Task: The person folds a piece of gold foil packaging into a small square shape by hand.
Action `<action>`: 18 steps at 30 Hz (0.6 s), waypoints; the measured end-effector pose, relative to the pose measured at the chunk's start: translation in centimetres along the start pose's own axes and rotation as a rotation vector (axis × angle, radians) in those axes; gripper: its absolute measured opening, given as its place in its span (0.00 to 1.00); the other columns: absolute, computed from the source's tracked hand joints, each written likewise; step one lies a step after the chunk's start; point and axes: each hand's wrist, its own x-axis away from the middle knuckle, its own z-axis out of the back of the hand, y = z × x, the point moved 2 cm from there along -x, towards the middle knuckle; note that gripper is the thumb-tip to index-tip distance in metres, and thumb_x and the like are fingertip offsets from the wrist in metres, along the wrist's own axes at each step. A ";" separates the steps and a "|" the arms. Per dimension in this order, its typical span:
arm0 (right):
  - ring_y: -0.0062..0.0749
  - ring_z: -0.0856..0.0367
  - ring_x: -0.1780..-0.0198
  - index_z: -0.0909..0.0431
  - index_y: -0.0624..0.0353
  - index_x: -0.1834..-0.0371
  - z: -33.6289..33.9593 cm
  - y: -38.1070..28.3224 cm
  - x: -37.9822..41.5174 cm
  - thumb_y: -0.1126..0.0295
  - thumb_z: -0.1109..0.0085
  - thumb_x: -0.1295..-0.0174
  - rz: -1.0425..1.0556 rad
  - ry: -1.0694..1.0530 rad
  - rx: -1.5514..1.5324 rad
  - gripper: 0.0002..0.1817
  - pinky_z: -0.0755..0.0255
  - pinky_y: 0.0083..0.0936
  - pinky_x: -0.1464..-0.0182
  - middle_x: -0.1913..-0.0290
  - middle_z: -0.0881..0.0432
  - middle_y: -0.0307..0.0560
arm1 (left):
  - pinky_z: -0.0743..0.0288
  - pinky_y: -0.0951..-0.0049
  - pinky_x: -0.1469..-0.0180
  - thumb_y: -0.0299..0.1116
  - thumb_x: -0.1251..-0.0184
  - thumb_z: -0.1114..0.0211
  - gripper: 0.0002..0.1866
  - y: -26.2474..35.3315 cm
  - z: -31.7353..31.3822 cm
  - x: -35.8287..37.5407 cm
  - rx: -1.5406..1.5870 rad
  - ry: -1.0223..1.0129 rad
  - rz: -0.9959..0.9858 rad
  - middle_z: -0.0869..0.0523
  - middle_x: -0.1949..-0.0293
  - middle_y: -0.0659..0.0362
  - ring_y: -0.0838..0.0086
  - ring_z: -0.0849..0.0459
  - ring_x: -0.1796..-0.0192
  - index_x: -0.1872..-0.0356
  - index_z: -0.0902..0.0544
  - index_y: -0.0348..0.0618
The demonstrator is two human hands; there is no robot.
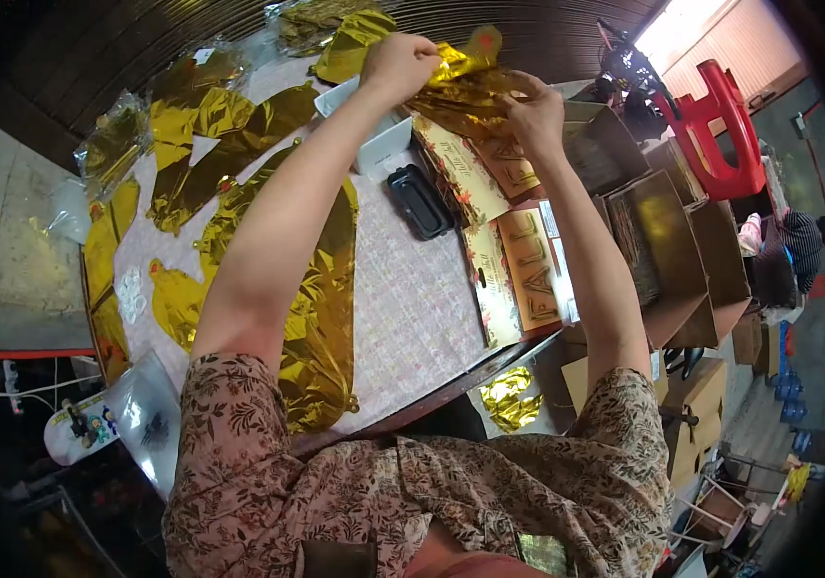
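My left hand (pixel 401 69) is closed, fingertips pinching the edge of a flat gold foil balloon (pixel 460 96) at the far end of the table. On its other side, my right hand (pixel 536 111) pinches the same foil between thumb and fingers. The sheet hangs crumpled between both hands, above printed cards (pixel 491 279) and orange packs marked FALL (pixel 531 270). Below my left hand stands a white bin (pixel 385 144). A small black tray (pixel 420 200) lies on the patterned tablecloth (pixel 412 289). More flat gold balloons (pixel 326 279) spread beneath and beyond my left forearm.
Open cardboard boxes (pixel 658 250) stand along the table's right side. A red plastic stool (pixel 720 135) rises behind them. Clear plastic bags (pixel 114 135) lie at the table's far left. One gold foil piece (pixel 510 398) is below the near right edge.
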 end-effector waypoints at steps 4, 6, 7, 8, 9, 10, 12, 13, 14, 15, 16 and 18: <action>0.28 0.10 0.56 0.15 0.68 0.39 1.6 1.3 0.4 0.79 0.30 0.44 -0.096 -0.097 0.122 0.25 0.16 0.27 0.52 0.51 0.07 0.54 | 0.15 0.70 0.59 0.32 0.37 0.26 0.20 -1.8 2.4 -3.1 0.234 0.132 0.161 0.06 0.55 0.54 0.75 0.09 0.64 0.45 0.12 0.36; 0.31 0.10 0.60 0.15 0.63 0.37 1.7 2.4 0.2 0.77 0.28 0.44 0.057 -0.073 0.212 0.27 0.16 0.28 0.53 0.54 0.07 0.54 | 0.16 0.73 0.57 0.32 0.38 0.26 0.19 -1.6 3.1 -2.5 0.339 0.094 0.191 0.07 0.58 0.55 0.75 0.09 0.61 0.48 0.12 0.34; 0.38 0.11 0.49 0.16 0.58 0.35 2.2 0.2 0.8 0.73 0.24 0.44 0.040 -0.016 0.262 0.29 0.18 0.33 0.45 0.46 0.10 0.56 | 0.16 0.73 0.54 0.32 0.39 0.25 0.19 -1.7 3.1 -2.4 0.277 0.055 0.129 0.07 0.58 0.55 0.75 0.09 0.59 0.47 0.12 0.34; 0.38 0.11 0.49 0.16 0.58 0.35 1.7 -1.3 0.5 0.73 0.24 0.44 0.043 -0.018 0.262 0.29 0.18 0.33 0.45 0.46 0.10 0.56 | 0.16 0.73 0.52 0.31 0.39 0.25 0.20 -1.7 3.0 -2.3 0.215 0.015 0.067 0.07 0.58 0.56 0.74 0.09 0.57 0.47 0.12 0.34; 0.42 0.15 0.41 0.14 0.53 0.36 1.5 -3.1 0.5 0.72 0.25 0.44 0.289 0.119 0.226 0.28 0.21 0.38 0.39 0.39 0.14 0.57 | 0.17 0.73 0.49 0.35 0.41 0.21 0.24 -3.4 1.3 -3.3 0.286 -0.061 0.050 0.07 0.57 0.56 0.74 0.09 0.54 0.44 0.12 0.37; 0.46 0.19 0.33 0.13 0.48 0.37 1.3 -4.4 0.6 0.71 0.25 0.44 0.531 0.257 0.188 0.28 0.25 0.44 0.34 0.32 0.18 0.59 | 0.17 0.73 0.49 0.35 0.41 0.21 0.24 -2.6 1.3 -2.6 0.288 -0.065 0.050 0.07 0.57 0.56 0.74 0.09 0.54 0.44 0.12 0.37; 0.44 0.24 0.29 0.12 0.46 0.41 0.7 -5.7 -0.2 0.71 0.25 0.44 0.629 0.233 0.285 0.25 0.30 0.45 0.30 0.28 0.21 0.53 | 0.15 0.73 0.50 0.45 0.49 0.17 0.23 -1.3 0.5 -1.1 0.271 -0.047 0.042 0.05 0.60 0.59 0.74 0.07 0.58 0.52 0.07 0.48; 0.43 0.29 0.25 0.10 0.45 0.44 0.3 -6.0 -0.7 0.71 0.24 0.44 0.730 0.203 0.380 0.21 0.35 0.47 0.26 0.24 0.25 0.48 | 0.15 0.73 0.50 0.49 0.48 0.16 0.23 -1.0 0.2 -1.2 0.211 -0.075 0.020 0.05 0.61 0.58 0.74 0.07 0.59 0.52 0.06 0.49; 0.43 0.29 0.25 0.10 0.45 0.44 0.2 -5.9 -1.1 0.71 0.24 0.44 0.732 0.202 0.380 0.21 0.35 0.47 0.26 0.24 0.25 0.48 | 0.15 0.73 0.50 0.49 0.48 0.16 0.23 -0.7 0.1 -1.2 0.212 -0.073 0.020 0.05 0.61 0.58 0.74 0.07 0.59 0.52 0.06 0.49; 0.43 0.28 0.25 0.09 0.44 0.47 -0.2 -5.8 -1.3 0.70 0.24 0.43 0.810 0.183 0.485 0.19 0.36 0.46 0.26 0.24 0.23 0.43 | 0.15 0.72 0.50 0.49 0.46 0.17 0.22 -0.2 0.1 -1.0 0.229 -0.100 0.081 0.05 0.62 0.59 0.74 0.07 0.59 0.53 0.06 0.49; 0.42 0.27 0.26 0.09 0.43 0.49 -0.4 -5.6 -1.3 0.69 0.24 0.41 0.887 0.163 0.591 0.16 0.37 0.45 0.26 0.25 0.22 0.39 | 0.15 0.72 0.50 0.49 0.45 0.18 0.21 0.1 0.2 -0.7 0.247 -0.127 0.141 0.05 0.62 0.59 0.74 0.07 0.59 0.54 0.05 0.49; 0.40 0.26 0.26 0.09 0.47 0.57 -0.4 -5.0 -1.0 0.69 0.25 0.41 0.902 0.150 0.552 0.09 0.38 0.44 0.27 0.25 0.22 0.34 | 0.15 0.72 0.52 0.52 0.44 0.19 0.21 0.1 0.9 -0.5 0.218 -0.091 0.131 0.05 0.63 0.60 0.76 0.07 0.61 0.56 0.04 0.50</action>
